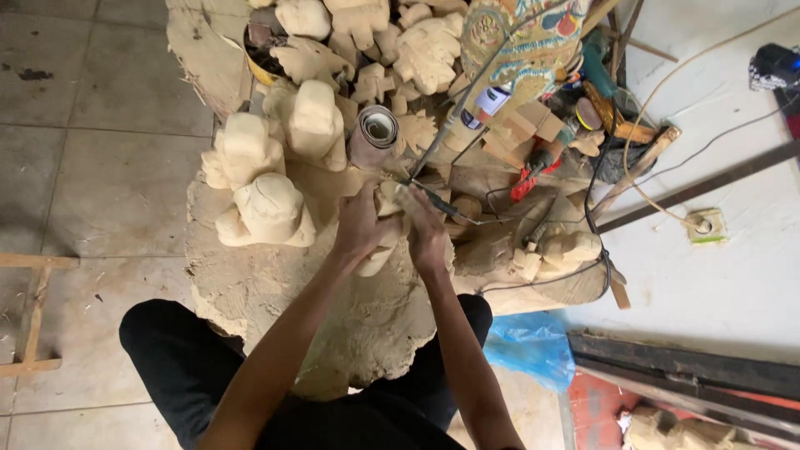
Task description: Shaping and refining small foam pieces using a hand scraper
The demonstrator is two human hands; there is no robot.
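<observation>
Both forearms are stretched forward from the lap, converging over a dust-covered work mound [275, 292]; the left hand [360, 227] is curled around a small pale wooden carving [385, 242], fingers wrapped on its left side; the right hand [427, 233] is closed on the same piece from the right, and a thin metal tool [442, 204] is seen at its fingers, though the exact grip cannot be told; the carving is held between the hands, just below a roll of sandpaper [373, 133]; larger unfinished carvings [267, 208] are stacked to the left.
</observation>
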